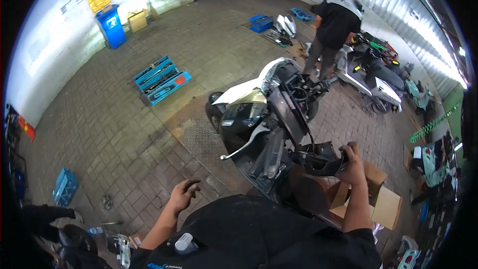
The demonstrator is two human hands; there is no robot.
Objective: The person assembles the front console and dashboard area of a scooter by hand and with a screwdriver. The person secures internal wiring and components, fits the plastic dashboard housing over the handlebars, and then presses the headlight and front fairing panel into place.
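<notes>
My right hand (pixel 352 165) grips the right end of a black curved plastic scooter cover (pixel 321 159), fingers over its rim. The cover is held beside the handlebar area of a partly stripped scooter (pixel 244 124) in front of me. A silver brake lever (pixel 246 144) with a ball end sticks out toward the left. My left hand (pixel 183 195) hangs in the air left of the scooter, its fingers half bent and apart, with nothing visible in it.
Behind my right forearm stands an open cardboard box (pixel 386 206). A blue toolbox (pixel 162 79) full of tools lies on the brick floor. At the back right a person (pixel 338 25) stands by a white scooter (pixel 373 79). A blue bin (pixel 112 27) stands by the wall.
</notes>
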